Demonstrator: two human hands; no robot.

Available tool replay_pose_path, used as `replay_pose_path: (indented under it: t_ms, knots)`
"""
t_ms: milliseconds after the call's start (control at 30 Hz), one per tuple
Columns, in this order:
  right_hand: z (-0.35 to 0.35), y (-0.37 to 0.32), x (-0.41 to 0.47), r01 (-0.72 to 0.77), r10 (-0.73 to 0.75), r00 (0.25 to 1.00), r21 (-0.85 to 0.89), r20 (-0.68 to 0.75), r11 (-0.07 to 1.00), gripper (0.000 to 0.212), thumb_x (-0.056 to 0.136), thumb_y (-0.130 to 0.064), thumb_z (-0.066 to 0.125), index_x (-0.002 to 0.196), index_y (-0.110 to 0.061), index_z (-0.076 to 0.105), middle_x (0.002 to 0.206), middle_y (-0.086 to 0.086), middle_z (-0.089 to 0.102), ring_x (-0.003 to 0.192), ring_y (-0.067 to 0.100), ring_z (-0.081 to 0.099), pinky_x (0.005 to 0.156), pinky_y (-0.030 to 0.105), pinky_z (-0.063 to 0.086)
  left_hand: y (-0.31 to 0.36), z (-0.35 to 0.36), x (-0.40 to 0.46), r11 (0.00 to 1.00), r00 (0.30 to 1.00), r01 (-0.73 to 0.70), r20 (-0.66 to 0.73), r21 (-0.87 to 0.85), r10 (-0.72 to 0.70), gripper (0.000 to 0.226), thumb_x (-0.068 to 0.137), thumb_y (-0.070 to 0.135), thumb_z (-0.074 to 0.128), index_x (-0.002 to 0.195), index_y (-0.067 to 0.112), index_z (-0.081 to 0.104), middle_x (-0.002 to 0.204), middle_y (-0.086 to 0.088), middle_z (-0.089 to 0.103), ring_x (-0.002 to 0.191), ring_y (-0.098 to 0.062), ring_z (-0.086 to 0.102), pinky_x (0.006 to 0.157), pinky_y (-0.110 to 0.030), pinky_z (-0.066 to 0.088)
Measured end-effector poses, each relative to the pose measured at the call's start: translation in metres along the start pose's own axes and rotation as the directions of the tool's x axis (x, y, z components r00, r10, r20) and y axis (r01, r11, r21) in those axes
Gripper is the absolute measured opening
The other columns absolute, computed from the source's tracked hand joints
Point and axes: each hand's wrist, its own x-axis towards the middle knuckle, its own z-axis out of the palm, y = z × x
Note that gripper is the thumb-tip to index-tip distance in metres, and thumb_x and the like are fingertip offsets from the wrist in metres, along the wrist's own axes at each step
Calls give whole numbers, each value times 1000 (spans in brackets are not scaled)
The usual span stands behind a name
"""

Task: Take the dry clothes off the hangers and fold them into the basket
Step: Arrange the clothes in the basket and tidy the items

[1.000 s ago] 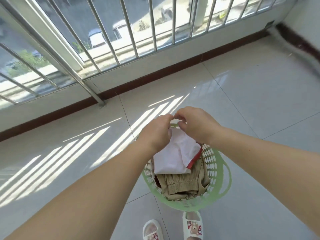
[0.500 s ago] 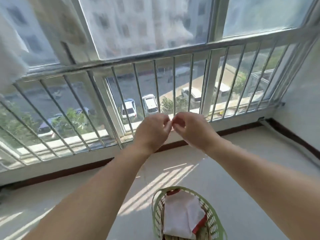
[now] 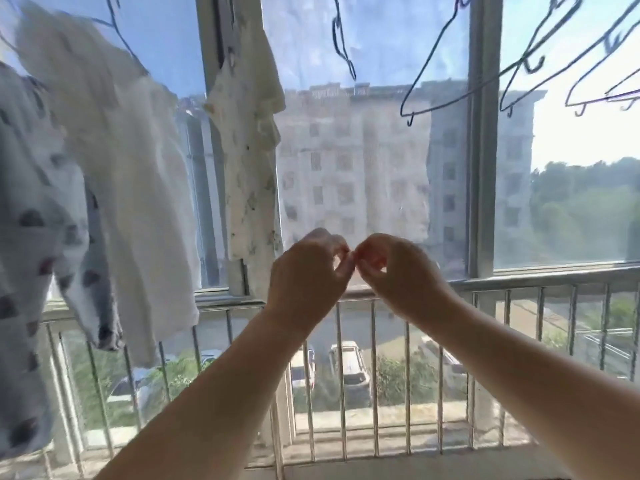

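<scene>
**Hands raised at window, garments up and to your left**

Your left hand point(image 3: 308, 271) and right hand point(image 3: 398, 271) are raised side by side at mid-frame, fingertips touching or nearly so. Fingers of both are curled inward, thumb toward forefinger. Whether anything is pinched between them: can't tell, the view is blurred there.

Garments on hangers, all up and to the left of your left hand:
- plain white cloth garment point(image 3: 121, 174), hanging approx. vertical, nearest the middle of the group;
- white garment w/ dark printed spots point(image 3: 38, 216), further left, partly overlapped by the plain one;
- cream garment w/ small speckled print point(image 3: 249, 140), narrow, hanging just above and left of your left hand, in front of the window frame post.

Empty thin blue wire hangers point(image 3: 450, 57) hang above and to the right of your right hand, several in a row, tilted.

Behind and below both hands: metal balcony railing w/ vertical bars point(image 3: 485, 282). Basket is out of frame.
</scene>
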Motion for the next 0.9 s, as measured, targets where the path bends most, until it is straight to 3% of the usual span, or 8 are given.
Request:
replay_pose_path:
  t_ms: [133, 233, 300, 467, 633, 767, 900]
  knots:
    - [-11, -31, 39, 93, -98, 992, -60, -85, 994, 18, 93, -19, 51, 104, -23, 65, 97, -8, 69, 81, 3, 58, 73, 17, 43, -14, -33, 35, 986, 968, -68, -230, 153, 103, 17, 85, 29, 59, 83, 16, 69, 92, 2, 68, 86, -18, 62, 83, -34, 41]
    - [-16, -61, 68, 169, -179, 975, -82, -133, 982, 20, 94, -20, 49, 107, -28, 61, 95, -11, 66, 80, 3, 56, 74, 18, 44, -32, -57, 66, 976, 909, -43, -398, 214, 127, 18, 80, 31, 54, 79, 20, 68, 97, 3, 67, 93, -20, 62, 86, -38, 44]
    - [-15, -82, 90, 232, -252, 951, -124, -180, 965, 21, 93, -18, 49, 109, -26, 60, 98, -9, 64, 81, 6, 56, 78, 20, 46, -48, -73, 88, 975, 883, -20, -454, 223, 122, 21, 80, 30, 52, 87, 21, 69, 106, 2, 66, 102, -21, 61, 93, -40, 41]
    - [-14, -133, 144, 292, -348, 872, -204, -343, 934, 23, 91, -14, 51, 110, -23, 59, 113, -4, 62, 100, 14, 62, 87, 28, 49, -85, -104, 142, 995, 902, -24, -428, 94, 62, 33, 91, 17, 51, 123, 20, 55, 130, 4, 56, 121, -16, 51, 109, -33, 30]
    - [-11, -181, 208, 216, -419, 825, -474, -379, 854, 32, 93, -12, 50, 123, -22, 54, 126, -3, 54, 118, 16, 49, 96, 31, 41, -126, -124, 201, 1000, 914, -11, -405, -19, 2, 37, 94, 12, 43, 129, 24, 48, 134, 5, 53, 125, -17, 48, 108, -36, 34]
    - [-15, -197, 259, 35, -362, 872, -697, -328, 716, 36, 92, -10, 43, 127, -16, 49, 127, 6, 48, 120, 26, 43, 93, 37, 36, -142, -132, 241, 999, 925, -17, -379, -30, 5, 43, 93, 3, 40, 133, 19, 43, 136, -1, 50, 124, -22, 47, 101, -34, 36]
    - [-22, -195, 295, -107, -179, 933, -714, -313, 692, 32, 92, -10, 47, 122, -18, 53, 121, 2, 55, 114, 25, 52, 77, 34, 36, -145, -136, 274, 993, 956, -119, -267, 13, 119, 48, 95, 9, 36, 142, 22, 34, 147, -2, 38, 134, -21, 36, 109, -41, 32]
